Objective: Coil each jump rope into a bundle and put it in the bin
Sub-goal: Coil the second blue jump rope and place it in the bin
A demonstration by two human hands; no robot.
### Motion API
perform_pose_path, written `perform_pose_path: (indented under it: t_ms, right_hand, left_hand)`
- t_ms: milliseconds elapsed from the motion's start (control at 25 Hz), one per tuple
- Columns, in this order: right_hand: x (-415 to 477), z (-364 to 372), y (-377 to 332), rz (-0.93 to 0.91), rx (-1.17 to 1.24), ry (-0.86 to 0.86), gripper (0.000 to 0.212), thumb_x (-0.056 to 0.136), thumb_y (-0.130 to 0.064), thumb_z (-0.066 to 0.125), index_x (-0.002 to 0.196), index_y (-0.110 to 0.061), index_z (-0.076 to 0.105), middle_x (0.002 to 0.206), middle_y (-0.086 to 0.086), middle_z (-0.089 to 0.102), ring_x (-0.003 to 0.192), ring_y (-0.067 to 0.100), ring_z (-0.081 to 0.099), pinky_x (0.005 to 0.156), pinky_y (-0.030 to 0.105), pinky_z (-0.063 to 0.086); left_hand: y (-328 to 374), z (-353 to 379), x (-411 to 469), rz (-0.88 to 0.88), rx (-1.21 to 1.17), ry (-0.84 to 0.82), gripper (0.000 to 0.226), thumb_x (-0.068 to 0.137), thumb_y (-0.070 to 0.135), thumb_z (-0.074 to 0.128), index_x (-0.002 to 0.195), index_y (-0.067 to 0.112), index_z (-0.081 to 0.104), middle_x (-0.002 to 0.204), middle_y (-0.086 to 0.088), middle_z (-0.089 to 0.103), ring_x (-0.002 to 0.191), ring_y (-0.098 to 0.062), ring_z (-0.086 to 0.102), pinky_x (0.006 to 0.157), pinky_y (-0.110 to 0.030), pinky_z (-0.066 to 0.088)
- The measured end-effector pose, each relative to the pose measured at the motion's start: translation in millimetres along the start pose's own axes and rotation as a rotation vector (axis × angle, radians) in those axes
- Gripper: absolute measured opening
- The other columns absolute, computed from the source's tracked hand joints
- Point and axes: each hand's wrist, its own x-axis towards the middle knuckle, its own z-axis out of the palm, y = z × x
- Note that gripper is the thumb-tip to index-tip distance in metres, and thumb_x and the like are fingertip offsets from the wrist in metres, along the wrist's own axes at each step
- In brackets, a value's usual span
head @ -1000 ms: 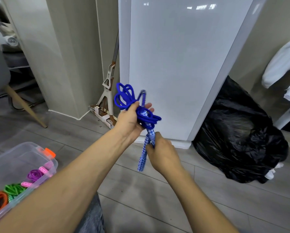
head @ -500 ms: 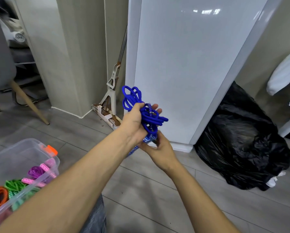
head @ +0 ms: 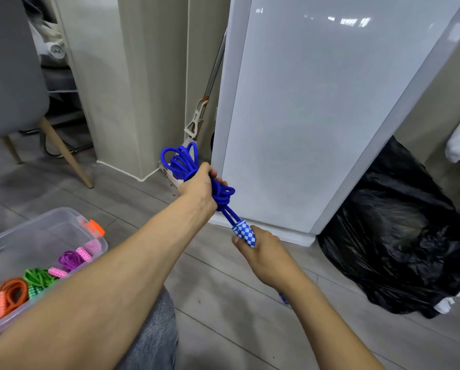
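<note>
Grey wood-look floor planks [head: 223,311] run under the scene, with a tall glossy white appliance [head: 317,116] standing straight ahead. Held up in front of that panel is the blue jump rope [head: 182,164], gathered into a bundle of loops. The left hand [head: 199,186] is closed tight around the middle of the bundle, so loops fan out above the fist and more bunch just below it. Two strands lead down and right from the bundle to the blue-and-white checkered handles [head: 244,233], which the right hand [head: 263,256] clamps in its fist, the tapered tops poking out above the thumb. The strands between the two hands look taut.

Lower left, on the floor, sits the clear plastic bin [head: 50,225] with an orange latch [head: 92,227]. Inside it lie coiled ropes: a purple one [head: 70,260] with pink patterned handles, a green one [head: 38,279] and an orange one [head: 12,292], side by side; a bit of dark blue shows at the frame edge. The blue rope is well apart from the bin.

Right of the appliance slumps a crumpled black plastic bag [head: 399,236]. A mop [head: 197,124] leans in the gap between the appliance and a beige wall column [head: 108,89]. At far left stands a grey chair [head: 12,70] on wooden legs.
</note>
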Motion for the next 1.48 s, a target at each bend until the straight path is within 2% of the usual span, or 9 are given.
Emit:
perform_pose_path:
  t_ms: [120, 320, 560, 680, 800, 1040, 1120, 1280, 1480]
  right_hand:
    - [-4, 1, 10, -0.027, -0.162, -0.077, 0.029, 0.1, -0.051, 0.046, 0.081, -0.028, 0.044, 0.077, -0.003, 0.057, 0.073, 0.022, 0.053, 0.064, 0.038, 0.043]
    - [5, 18, 3, -0.033, -0.179, -0.14, 0.026, 0.099, -0.045, 0.048, 0.09, -0.021, 0.052, 0.081, -0.001, 0.059, 0.075, 0.022, 0.055, 0.063, 0.035, 0.041]
    - [21, -7, 28, 0.123, -0.394, -0.218, 0.012, 0.088, -0.037, 0.055, 0.084, -0.026, 0.053, 0.083, -0.004, 0.061, 0.079, 0.021, 0.061, 0.064, 0.031, 0.047]
    - [41, -8, 19, -0.054, -0.627, 0.077, 0.01, 0.087, -0.036, 0.061, 0.096, -0.031, 0.058, 0.095, -0.004, 0.063, 0.092, 0.023, 0.062, 0.065, 0.033, 0.042]
    - [67, 14, -6, -0.328, -0.785, 0.285, 0.028, 0.073, -0.027, 0.077, 0.093, -0.021, 0.058, 0.085, 0.001, 0.061, 0.078, 0.028, 0.059, 0.062, 0.034, 0.032]
    - [98, 84, -59, -0.653, -0.717, 0.277, 0.041, 0.053, -0.016, 0.09, 0.086, -0.013, 0.066, 0.088, 0.008, 0.06, 0.074, 0.03, 0.059, 0.063, 0.037, 0.047]
    - [106, 106, -79, -0.74, -0.712, 0.236, 0.049, 0.049, -0.015, 0.09, 0.09, -0.013, 0.065, 0.09, 0.008, 0.062, 0.077, 0.031, 0.062, 0.067, 0.038, 0.048]
    - [130, 143, -112, -0.788, -0.705, 0.218, 0.06, 0.052, -0.019, 0.089, 0.103, -0.017, 0.059, 0.101, 0.004, 0.063, 0.093, 0.029, 0.064, 0.09, 0.043, 0.044]
    - [164, 180, -148, -0.556, -0.647, 0.366, 0.098, 0.061, -0.014, 0.084, 0.148, -0.015, 0.038, 0.144, 0.013, 0.046, 0.139, 0.033, 0.041, 0.117, 0.052, 0.02]
  left_hand:
    - [3, -19, 27, -0.056, 0.044, 0.096, 0.032, 0.089, 0.008, 0.048, 0.058, 0.012, 0.042, 0.032, 0.003, 0.042, 0.025, -0.01, 0.039, 0.036, -0.014, 0.038]
    - [9, -38, 48, -0.032, 0.072, 0.192, 0.03, 0.088, 0.005, 0.052, 0.06, 0.012, 0.045, 0.03, 0.003, 0.039, 0.033, -0.011, 0.04, 0.038, -0.015, 0.039]
    - [24, -53, 55, 0.091, 0.273, 0.005, 0.023, 0.085, 0.004, 0.067, 0.066, 0.006, 0.055, 0.046, -0.005, 0.054, 0.036, -0.018, 0.049, 0.048, -0.031, 0.053]
    - [23, -60, 49, 0.167, 0.573, -0.23, 0.012, 0.085, 0.009, 0.07, 0.087, 0.003, 0.06, 0.067, -0.01, 0.056, 0.05, -0.021, 0.052, 0.047, -0.026, 0.05]
    - [19, -85, 48, 0.281, 0.98, -0.357, 0.038, 0.079, 0.012, 0.071, 0.112, 0.012, 0.054, 0.085, -0.007, 0.064, 0.074, -0.02, 0.059, 0.07, -0.029, 0.051]
    - [27, -166, 47, 0.206, 1.056, -0.57, 0.058, 0.069, 0.022, 0.088, 0.116, 0.021, 0.054, 0.103, -0.002, 0.073, 0.092, -0.012, 0.07, 0.092, -0.032, 0.056]
    - [39, -191, 53, 0.226, 1.078, -0.517, 0.067, 0.061, 0.03, 0.092, 0.116, 0.021, 0.055, 0.107, -0.001, 0.073, 0.098, -0.015, 0.071, 0.095, -0.039, 0.055]
    - [58, -230, 70, 0.232, 1.021, -0.415, 0.06, 0.063, 0.023, 0.092, 0.11, 0.018, 0.055, 0.1, -0.004, 0.074, 0.086, -0.019, 0.073, 0.087, -0.041, 0.059]
    - [59, -265, 107, 0.321, 0.844, -0.107, 0.064, 0.054, 0.03, 0.091, 0.105, 0.024, 0.053, 0.094, -0.002, 0.074, 0.081, -0.021, 0.073, 0.083, -0.045, 0.059]
